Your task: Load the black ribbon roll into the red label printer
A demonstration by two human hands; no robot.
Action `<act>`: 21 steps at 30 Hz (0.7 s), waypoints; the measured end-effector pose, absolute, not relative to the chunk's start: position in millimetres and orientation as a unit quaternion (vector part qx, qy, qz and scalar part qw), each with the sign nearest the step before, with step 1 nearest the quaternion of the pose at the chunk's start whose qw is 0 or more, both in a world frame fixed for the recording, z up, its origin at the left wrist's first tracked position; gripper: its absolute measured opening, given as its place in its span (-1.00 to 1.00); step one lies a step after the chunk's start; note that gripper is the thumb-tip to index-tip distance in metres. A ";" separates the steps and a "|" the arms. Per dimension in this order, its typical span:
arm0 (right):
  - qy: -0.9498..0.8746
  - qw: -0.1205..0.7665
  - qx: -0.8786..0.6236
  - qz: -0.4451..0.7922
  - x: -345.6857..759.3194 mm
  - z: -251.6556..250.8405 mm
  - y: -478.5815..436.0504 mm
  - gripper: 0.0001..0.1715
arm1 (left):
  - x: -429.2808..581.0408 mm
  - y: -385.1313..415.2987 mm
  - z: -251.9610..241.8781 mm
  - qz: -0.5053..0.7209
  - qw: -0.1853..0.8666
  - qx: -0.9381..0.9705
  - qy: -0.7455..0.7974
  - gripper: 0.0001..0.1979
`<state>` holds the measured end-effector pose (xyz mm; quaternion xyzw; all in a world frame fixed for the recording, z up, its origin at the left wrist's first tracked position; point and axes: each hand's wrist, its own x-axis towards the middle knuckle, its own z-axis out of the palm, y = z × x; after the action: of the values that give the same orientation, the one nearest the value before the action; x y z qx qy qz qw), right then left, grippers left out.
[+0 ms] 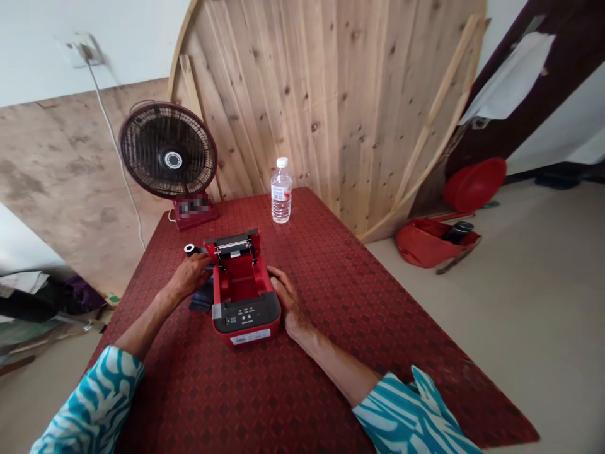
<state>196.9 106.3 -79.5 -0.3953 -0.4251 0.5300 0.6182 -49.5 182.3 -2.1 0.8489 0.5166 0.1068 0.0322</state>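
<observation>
A red and black label printer [246,310] sits on the red patterned table [331,315], its lid raised and its inner compartment showing bare red. My right hand [287,302] lies against the printer's right side, fingers curved along it. At the raised lid's left edge is my left hand [191,275], its fingertips partly hidden. Just behind my left hand stands a small roll [190,248] with a white end. Something dark blue [202,297] lies beside the printer, under my left wrist.
A fan [172,157] stands at the table's back left corner. Near the back edge is a clear water bottle [281,195]. On the floor to the right are a red bag [418,246] and a red basin [475,185]. A round wooden panel [331,94] leans behind the table.
</observation>
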 end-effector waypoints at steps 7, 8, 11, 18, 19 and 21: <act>-0.429 0.615 -0.400 0.527 196.9 -78.8 106.5 -0.53 | -50.9 168.4 -5.2 0.089 -0.051 0.810 0.577 -0.72; -0.428 0.618 -0.399 0.525 196.7 -79.5 106.9 -0.53 | -52.2 168.5 -6.2 0.080 -0.051 0.810 0.579 -0.73; -0.425 0.624 -0.396 0.523 196.3 -80.7 107.6 -0.53 | -53.5 173.0 -10.7 0.059 -0.037 0.818 0.571 -0.73; -0.432 0.615 -0.399 0.525 197.1 -78.2 106.8 -0.51 | -55.2 178.1 -13.8 0.070 -0.015 0.815 0.575 -0.70; -0.432 0.616 -0.398 0.525 197.2 -77.7 106.4 -0.51 | -56.2 178.0 -13.9 0.075 -0.007 0.817 0.572 -0.70; -0.432 0.615 -0.398 0.526 197.4 -76.5 105.5 -0.51 | -58.4 178.4 -14.7 0.087 0.013 0.821 0.564 -0.72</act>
<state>197.4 105.5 -76.5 -0.3977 -0.4323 0.5259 0.6151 -58.4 178.4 -14.7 0.8208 0.5644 0.0872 0.0125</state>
